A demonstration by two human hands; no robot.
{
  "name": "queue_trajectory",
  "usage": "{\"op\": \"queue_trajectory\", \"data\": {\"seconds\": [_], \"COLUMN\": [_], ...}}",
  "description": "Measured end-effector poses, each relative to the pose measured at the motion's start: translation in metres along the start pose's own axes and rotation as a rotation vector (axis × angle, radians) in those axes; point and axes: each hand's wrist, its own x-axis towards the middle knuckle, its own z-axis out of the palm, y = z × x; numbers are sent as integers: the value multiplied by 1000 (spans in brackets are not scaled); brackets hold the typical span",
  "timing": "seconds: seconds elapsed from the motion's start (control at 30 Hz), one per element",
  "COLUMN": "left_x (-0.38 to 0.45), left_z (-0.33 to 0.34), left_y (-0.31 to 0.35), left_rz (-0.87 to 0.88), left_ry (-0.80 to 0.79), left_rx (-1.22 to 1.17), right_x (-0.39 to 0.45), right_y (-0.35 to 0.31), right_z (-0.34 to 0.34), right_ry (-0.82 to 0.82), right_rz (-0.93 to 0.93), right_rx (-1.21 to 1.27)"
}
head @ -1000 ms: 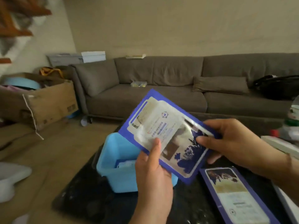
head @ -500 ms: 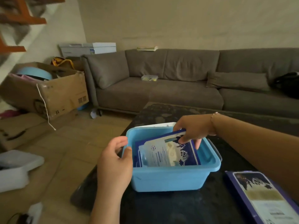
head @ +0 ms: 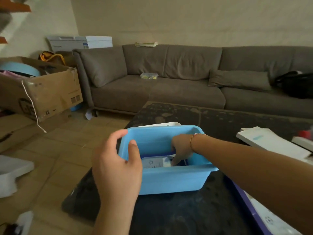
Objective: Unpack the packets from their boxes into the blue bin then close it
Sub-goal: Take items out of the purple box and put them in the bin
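Observation:
The blue bin (head: 171,181) stands open on the dark table (head: 194,211). My left hand (head: 116,168) grips its left rim, thumb inside the wall. My right hand (head: 182,148) reaches down into the bin, fingertips on the white and blue packets (head: 155,162) lying at the bottom. Whether the fingers still pinch a packet is hidden by the rim. A white lid (head: 162,124) shows behind the bin. A blue box (head: 260,216) lies at the lower right under my forearm.
White boxes (head: 271,141) lie at the table's right side. A grey sofa (head: 186,82) runs along the far wall. A cardboard carton (head: 42,92) sits on the floor at the left, with a white object (head: 10,173) below it.
A second ago both hands held the packets above the bin. My right hand lowered them into the bin and pushed to the bottom; my left hand moved onto the rim.

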Motion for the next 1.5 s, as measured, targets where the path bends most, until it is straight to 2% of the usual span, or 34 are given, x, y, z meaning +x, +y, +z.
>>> {"op": "queue_trajectory", "data": {"seconds": [0.07, 0.13, 0.2, 0.27, 0.3, 0.33, 0.4, 0.47, 0.5, 0.6, 0.67, 0.73, 0.77, 0.83, 0.93, 1.0, 1.07, 1.17, 1.27, 1.4, 1.5], "left_x": [-15, -38, -67, -95, -108, -120, -138, -154, -159, -168, -169, -172, -173, -178, -185, -189, -190, -179, -163, -155, -145], "left_z": [2, 10, 21, 37, 45, 55, 72, 87, 93, 100, 100, 103, 103, 105, 108, 110, 108, 93, 75, 79, 87], "left_y": [16, 32, 42, 46, 46, 46, 55, 59, 60, 61, 59, 54, 52, 48, 46, 45, 51, 76, 104, 116, 119], "left_rz": [226, 475, 724, 912, 997, 1081, 1201, 1198, 1173, 1113, 1015, 1035, 1032, 978, 979, 1007, 939, 666, 440, 282, 342], "left_ry": [74, -47, -357, -779, -950, -1056, -1187, -1382, -1433, -1356, -1342, -1239, -1200, -1166, -1081, -947, -810, -652, -491, -407, -378], "left_rx": [-145, -311, -338, -196, -84, -11, 77, 79, 71, -64, -105, -50, -62, -119, -163, -187, -276, -505, -613, -621, -595], "right_x": [-22, -61, -114, -169, -193, -213, -244, -262, -270, -270, -277, -288, -290, -280, -272, -270, -274, -292, -308, -290, -272], "right_y": [5, 21, 52, 91, 111, 129, 153, 160, 162, 166, 160, 153, 155, 161, 162, 159, 157, 155, 151, 132, 127], "right_z": [-7, -14, -2, 32, 58, 82, 134, 173, 190, 242, 243, 234, 231, 234, 233, 227, 222, 199, 162, 133, 133], "right_ry": [191, 421, 683, 815, 793, 688, 470, 387, 429, 608, 548, 554, 497, 493, 573, 641, 753, 975, 1241, 1309, 1309], "right_rz": [-63, -139, -187, -97, -7, 72, 187, 203, 193, 93, 50, 109, 156, 232, 234, 190, 107, 37, 2, -56, -86], "right_rx": [-47, 240, 510, 570, 507, 426, 368, 293, 267, 83, 109, 111, 119, 151, 94, 126, 211, 499, 761, 737, 883]}}
